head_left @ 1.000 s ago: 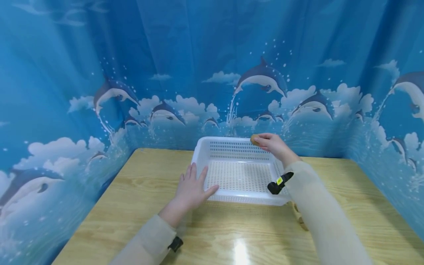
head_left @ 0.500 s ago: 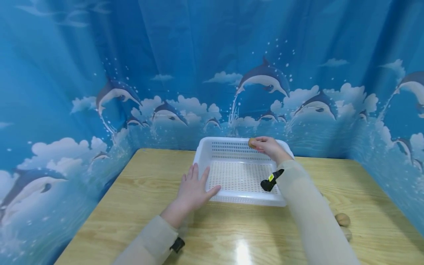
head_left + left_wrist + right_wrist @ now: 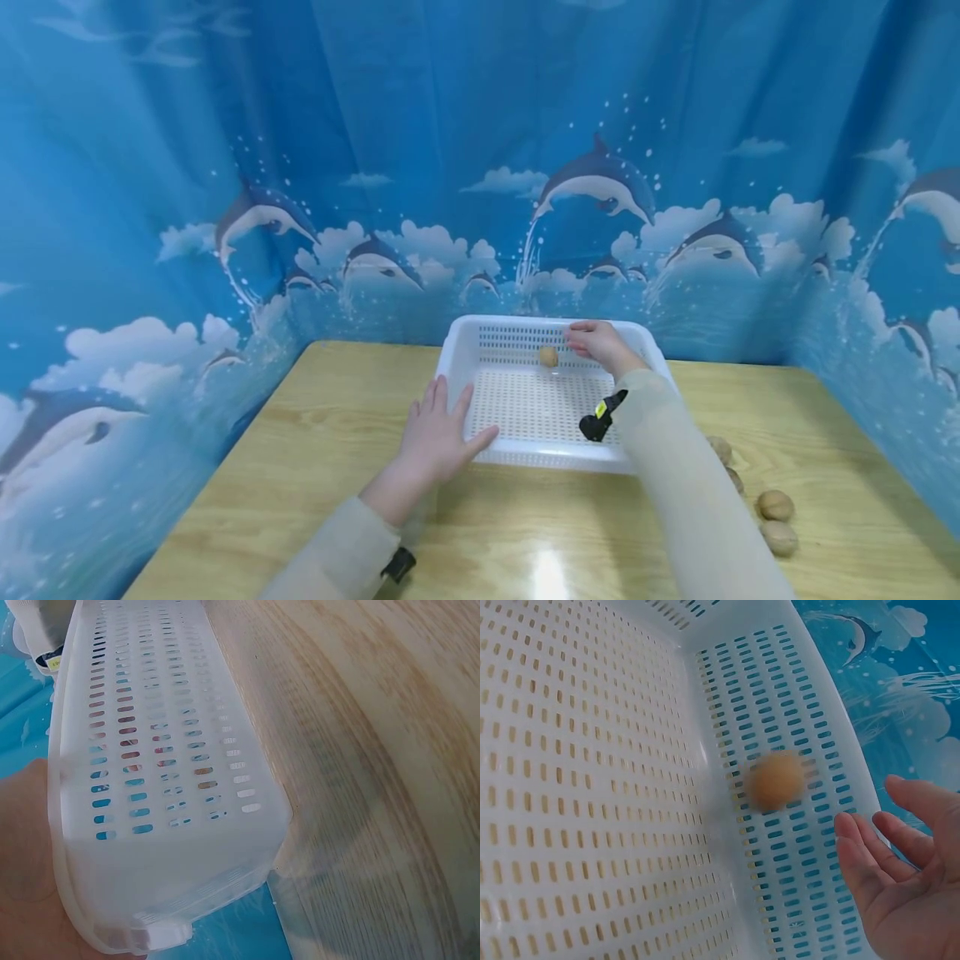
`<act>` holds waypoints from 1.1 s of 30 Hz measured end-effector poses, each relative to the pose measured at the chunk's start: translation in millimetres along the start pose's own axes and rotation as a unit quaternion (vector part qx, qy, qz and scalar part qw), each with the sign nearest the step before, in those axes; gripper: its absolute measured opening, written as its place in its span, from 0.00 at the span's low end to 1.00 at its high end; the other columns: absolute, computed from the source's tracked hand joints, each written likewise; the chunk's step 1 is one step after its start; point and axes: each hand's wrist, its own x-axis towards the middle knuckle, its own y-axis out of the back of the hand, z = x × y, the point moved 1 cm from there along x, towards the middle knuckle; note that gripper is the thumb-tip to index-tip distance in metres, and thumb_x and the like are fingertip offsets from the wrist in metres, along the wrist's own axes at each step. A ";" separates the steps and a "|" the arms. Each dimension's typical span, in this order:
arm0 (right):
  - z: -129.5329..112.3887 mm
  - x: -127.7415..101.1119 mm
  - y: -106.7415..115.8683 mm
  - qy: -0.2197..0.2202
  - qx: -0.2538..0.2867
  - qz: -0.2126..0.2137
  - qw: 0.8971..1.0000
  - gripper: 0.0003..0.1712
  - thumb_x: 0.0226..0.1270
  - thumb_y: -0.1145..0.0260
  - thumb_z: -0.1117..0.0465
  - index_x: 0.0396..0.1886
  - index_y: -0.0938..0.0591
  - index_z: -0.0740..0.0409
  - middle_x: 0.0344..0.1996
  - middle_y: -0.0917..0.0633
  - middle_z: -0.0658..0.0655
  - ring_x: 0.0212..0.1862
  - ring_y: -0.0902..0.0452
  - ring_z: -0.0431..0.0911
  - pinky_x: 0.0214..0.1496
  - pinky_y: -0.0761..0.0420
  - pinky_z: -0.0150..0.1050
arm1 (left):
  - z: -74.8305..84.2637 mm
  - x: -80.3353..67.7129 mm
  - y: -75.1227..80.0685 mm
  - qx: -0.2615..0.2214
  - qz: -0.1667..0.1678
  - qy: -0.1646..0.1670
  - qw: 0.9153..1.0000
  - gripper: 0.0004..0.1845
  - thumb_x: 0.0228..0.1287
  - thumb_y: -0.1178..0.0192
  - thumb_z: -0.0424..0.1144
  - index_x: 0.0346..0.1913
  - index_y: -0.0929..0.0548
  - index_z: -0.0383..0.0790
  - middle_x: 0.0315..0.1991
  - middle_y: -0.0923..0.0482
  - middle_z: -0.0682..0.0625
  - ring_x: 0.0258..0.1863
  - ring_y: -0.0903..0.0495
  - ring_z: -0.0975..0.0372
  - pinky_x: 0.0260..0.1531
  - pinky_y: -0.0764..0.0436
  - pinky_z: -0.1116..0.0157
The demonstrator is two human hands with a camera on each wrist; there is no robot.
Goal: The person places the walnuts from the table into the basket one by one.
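The nut [image 3: 549,356] has left your right hand [image 3: 596,340] since half a second ago: then you pinched it over the basket's far wall, now it sits apart from your fingers, inside the basket [image 3: 457,354] near the far wall. In the right wrist view the nut [image 3: 777,781] is blurred against the slotted wall, so you cannot tell whether it rests on the floor or is in the air. Your right hand [image 3: 904,862] is spread, fingers [image 3: 862,851] relaxed and holding nothing, just beside the nut.

Your left hand [image 3: 438,432] lies flat with fingers straight and splayed, pressed against the basket's near left corner. In the left wrist view only the palm [image 3: 30,900] shows, touching the basket [image 3: 150,787] at its rim.

The basket stands on a wooden table [image 3: 315,467], close to the blue dolphin curtain [image 3: 375,167]. Four more nuts [image 3: 774,505] lie on the table to the right of your right sleeve [image 3: 690,500], well apart from the basket.
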 end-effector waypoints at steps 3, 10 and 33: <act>-2.3 -1.0 0.8 -0.001 0.000 -0.003 1.000 0.30 0.71 0.46 0.53 0.68 0.38 0.61 0.64 0.33 0.63 0.64 0.35 0.54 0.63 0.34 0.46 | -0.2 0.5 1.4 -0.002 0.002 0.000 1.000 0.46 0.58 0.57 0.72 0.73 0.46 0.48 0.72 0.60 0.35 0.71 0.61 0.43 0.65 0.54 0.43; -11.0 -11.4 12.1 0.028 0.005 -0.036 0.999 0.32 0.72 0.47 0.56 0.70 0.42 0.63 0.66 0.36 0.65 0.64 0.37 0.55 0.65 0.37 0.48 | 1.5 1.5 1.4 0.004 0.006 -0.004 1.000 0.46 0.58 0.62 0.74 0.73 0.46 0.49 0.73 0.61 0.36 0.71 0.62 0.45 0.65 0.54 0.43; -10.2 -73.9 86.9 0.070 -0.042 -0.064 0.995 0.37 0.73 0.50 0.52 0.73 0.51 0.65 0.69 0.44 0.69 0.67 0.44 0.60 0.66 0.41 0.52 | -0.4 -1.4 2.7 0.005 0.004 -0.011 1.000 0.44 0.60 0.58 0.71 0.73 0.47 0.48 0.72 0.60 0.35 0.71 0.60 0.43 0.64 0.51 0.42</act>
